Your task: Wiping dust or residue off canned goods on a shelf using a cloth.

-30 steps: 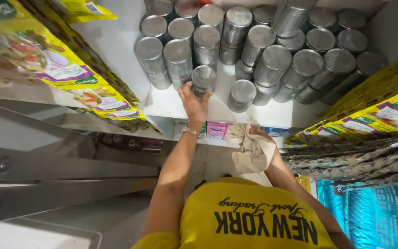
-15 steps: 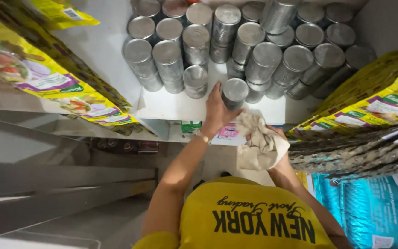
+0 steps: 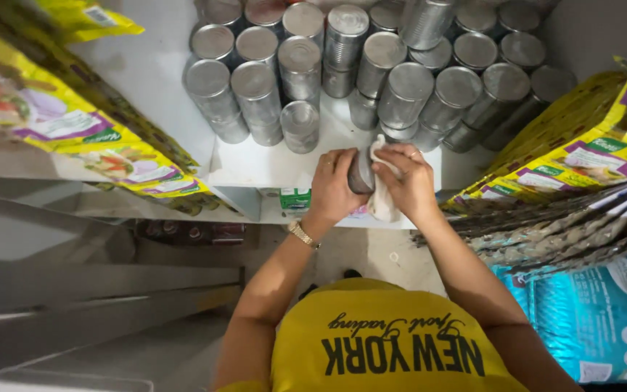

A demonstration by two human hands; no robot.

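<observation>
1. A silver metal can [image 3: 361, 171], plain and unlabelled, is held at the front edge of a white shelf [image 3: 255, 163].
2. The left hand [image 3: 332, 185] has its fingers curled tight around the can's side.
3. The right hand [image 3: 408, 181] presses a pale cloth [image 3: 384, 203] against the can, fingers closed over both.
4. Just beyond the fingertips stands a crowd of matching cans [image 3: 371, 65], stacked in rows.
5. Left of the fingers, a bare strip of shelf offers open room; one lone can [image 3: 300, 125] stands near.
6. Yellow packets [image 3: 74, 123] hem in the left side, more yellow packets [image 3: 596, 152] the right.
</observation>
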